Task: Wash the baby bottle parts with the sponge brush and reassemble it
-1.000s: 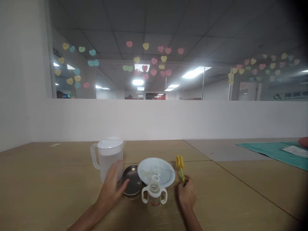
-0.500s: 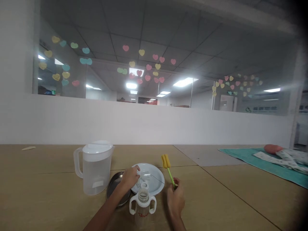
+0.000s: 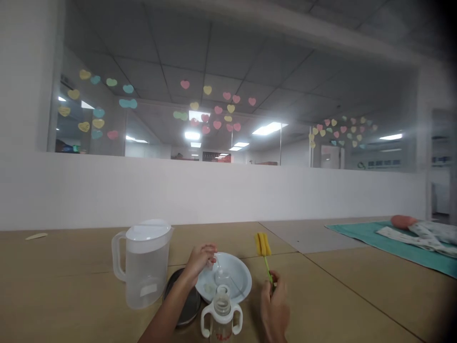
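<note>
My right hand (image 3: 275, 305) is closed round the green handle of a bottle brush (image 3: 264, 247), its yellow sponge head pointing up and away. Over the left part of a white plate (image 3: 246, 281), the fingers of my left hand (image 3: 203, 262) are curled on a small clear plastic piece (image 3: 210, 265), partly hidden by them. Another clear part and a thin straw-like piece lie on the plate. In front of it stands an uncapped clear baby bottle (image 3: 222, 305) with two white handles and red print. A white ring (image 3: 223, 289) shows just behind the bottle's mouth.
A lidded translucent pitcher (image 3: 147, 267) stands to the left. A dark metal dish (image 3: 189, 307) sits beside the plate, under my left forearm. At the far right, a teal cloth (image 3: 352, 231) bears patterned fabric and a reddish item. A white wall (image 3: 214, 195) with a window borders the table.
My left hand has lifted slightly over the plate with the clear piece. My right hand has shifted right with the brush, now more upright. The camera view has tilted upward a little.
</note>
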`<state>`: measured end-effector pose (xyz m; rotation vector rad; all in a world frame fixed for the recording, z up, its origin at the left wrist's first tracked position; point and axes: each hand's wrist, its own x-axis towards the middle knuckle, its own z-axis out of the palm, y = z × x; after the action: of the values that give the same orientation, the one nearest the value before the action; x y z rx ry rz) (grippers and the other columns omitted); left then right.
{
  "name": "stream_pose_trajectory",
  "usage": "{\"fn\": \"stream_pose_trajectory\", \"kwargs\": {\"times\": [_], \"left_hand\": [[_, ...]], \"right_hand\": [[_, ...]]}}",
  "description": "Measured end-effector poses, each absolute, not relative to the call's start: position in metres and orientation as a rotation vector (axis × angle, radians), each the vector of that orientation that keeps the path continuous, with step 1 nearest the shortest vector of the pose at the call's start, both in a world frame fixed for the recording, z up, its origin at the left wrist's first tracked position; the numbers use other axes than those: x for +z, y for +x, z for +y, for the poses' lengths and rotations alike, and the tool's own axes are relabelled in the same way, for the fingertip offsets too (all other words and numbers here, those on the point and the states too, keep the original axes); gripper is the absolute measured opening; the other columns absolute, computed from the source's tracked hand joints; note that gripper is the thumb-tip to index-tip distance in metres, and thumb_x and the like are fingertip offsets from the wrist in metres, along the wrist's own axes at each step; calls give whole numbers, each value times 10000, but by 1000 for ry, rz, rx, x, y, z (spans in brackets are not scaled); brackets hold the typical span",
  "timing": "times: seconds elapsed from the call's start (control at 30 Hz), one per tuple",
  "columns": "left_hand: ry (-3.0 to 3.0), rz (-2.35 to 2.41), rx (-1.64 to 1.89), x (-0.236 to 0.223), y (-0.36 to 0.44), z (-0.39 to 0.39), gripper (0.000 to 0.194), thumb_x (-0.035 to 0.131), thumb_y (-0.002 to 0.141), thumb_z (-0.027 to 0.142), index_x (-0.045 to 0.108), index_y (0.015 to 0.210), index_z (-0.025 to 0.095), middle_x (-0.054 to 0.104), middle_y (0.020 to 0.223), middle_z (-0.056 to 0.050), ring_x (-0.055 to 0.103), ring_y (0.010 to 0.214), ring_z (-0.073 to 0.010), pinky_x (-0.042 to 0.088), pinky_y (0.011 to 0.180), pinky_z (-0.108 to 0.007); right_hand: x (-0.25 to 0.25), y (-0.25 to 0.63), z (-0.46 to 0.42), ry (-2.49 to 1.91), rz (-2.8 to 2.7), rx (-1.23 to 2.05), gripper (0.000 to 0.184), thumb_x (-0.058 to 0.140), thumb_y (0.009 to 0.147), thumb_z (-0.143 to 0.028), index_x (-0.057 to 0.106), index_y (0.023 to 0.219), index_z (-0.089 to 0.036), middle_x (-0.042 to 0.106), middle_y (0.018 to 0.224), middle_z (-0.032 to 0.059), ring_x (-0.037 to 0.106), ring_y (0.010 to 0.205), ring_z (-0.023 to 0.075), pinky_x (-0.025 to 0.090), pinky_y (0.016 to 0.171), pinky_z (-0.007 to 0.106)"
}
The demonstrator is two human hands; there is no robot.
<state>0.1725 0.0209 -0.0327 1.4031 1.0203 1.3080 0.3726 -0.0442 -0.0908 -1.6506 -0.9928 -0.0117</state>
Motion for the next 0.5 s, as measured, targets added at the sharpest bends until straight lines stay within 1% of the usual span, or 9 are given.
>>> {"fn": "stream_pose_trajectory", "kwargs": {"times": [0.07, 0.13, 0.2, 0.23, 0.33, 0.4, 0.5], "left_hand": [[1233, 816, 1308, -27, 175, 14, 228, 566, 661, 114, 611, 885, 118, 677, 910, -79, 631, 684, -114, 482, 613, -206], [1167, 683, 1297, -22, 179, 5, 222, 608, 642, 96, 623, 862, 120, 682, 910, -82, 641, 796, -136, 499, 729, -227], [1147, 626, 1294, -17, 184, -3, 240, 656, 639, 109, 632, 878, 124, 684, 927, -88, 639, 866, -154, 491, 824, -262], [1149, 625, 1303, -14, 187, -7, 254, 677, 645, 135, 634, 895, 124, 686, 929, -92, 640, 873, -160, 489, 839, -276], [1223, 661, 1371, -7, 193, -16, 288, 707, 657, 228, 643, 909, 105, 693, 872, -100, 647, 808, -162, 500, 780, -275], [1293, 704, 1431, -2, 195, -20, 302, 711, 649, 273, 654, 887, 95, 693, 794, -87, 638, 711, -148, 497, 691, -255], [1385, 809, 1496, 5, 195, -27, 314, 716, 629, 317, 669, 849, 98, 675, 677, -56, 586, 571, -121, 442, 554, -225]], "right_hand": [[-92, 372, -47, -1593, -1030, -44, 412, 284, 785, -370, 508, 1082, -192, 613, 1025, 96, 590, 871, 236, 428, 680, 302], [-94, 369, -50, -1510, -1120, -93, 426, 297, 782, -372, 531, 1079, -174, 634, 994, 100, 598, 850, 230, 431, 701, 300], [-97, 365, -52, -1440, -1227, -141, 430, 305, 784, -367, 564, 1055, -157, 650, 970, 109, 607, 819, 222, 434, 703, 292], [-99, 364, -53, -1420, -1277, -159, 429, 305, 787, -361, 582, 1041, -152, 659, 946, 111, 610, 787, 216, 435, 690, 287], [-103, 362, -52, -1401, -1376, -192, 443, 301, 797, -348, 620, 1021, -137, 673, 856, 112, 607, 694, 198, 432, 647, 274], [-104, 364, -50, -1438, -1338, -230, 464, 297, 800, -354, 631, 1023, -122, 675, 822, 117, 604, 676, 199, 429, 633, 275], [-105, 367, -45, -1539, -1162, -304, 491, 294, 804, -366, 628, 1048, -101, 677, 771, 119, 594, 623, 209, 414, 572, 281]]}}
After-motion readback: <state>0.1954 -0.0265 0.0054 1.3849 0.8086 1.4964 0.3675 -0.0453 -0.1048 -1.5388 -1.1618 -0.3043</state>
